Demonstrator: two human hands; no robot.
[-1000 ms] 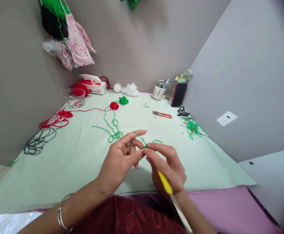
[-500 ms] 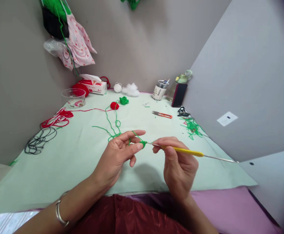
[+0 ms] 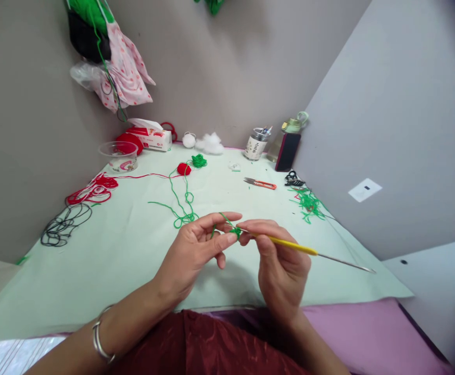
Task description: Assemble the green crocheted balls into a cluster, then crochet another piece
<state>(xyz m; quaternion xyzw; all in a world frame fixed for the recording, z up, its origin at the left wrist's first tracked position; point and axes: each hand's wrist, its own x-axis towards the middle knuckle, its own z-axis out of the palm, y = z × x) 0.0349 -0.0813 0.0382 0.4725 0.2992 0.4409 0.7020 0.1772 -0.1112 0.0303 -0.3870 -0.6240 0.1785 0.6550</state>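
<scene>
Between thumb and fingers, my left hand [image 3: 196, 250] pinches a small piece of green crochet [image 3: 235, 233]. A strand of green yarn [image 3: 184, 217] runs over its raised index finger and trails back across the table. My right hand [image 3: 284, 265] grips a crochet hook [image 3: 293, 246] with a yellow handle, like a pen. The hook's thin metal tip reaches into the green piece, and its other metal end points to the lower right. Both hands are close together, fingertips almost touching. The exact stitch at the tip is too small to make out.
Orange thread snips [image 3: 261, 183] lie beyond my hands. A red yarn ball [image 3: 184, 169] and a green yarn bundle [image 3: 199, 161] sit farther back. Green scraps [image 3: 309, 204] lie at right, a phone [image 3: 288, 152] leans against a bottle, and a clear tub [image 3: 118, 159] stands at left.
My left hand has shifted slightly right with the green crochet piece. My right hand has moved a little left, and the hook's rear end has dipped, its tip now farther into the piece.
</scene>
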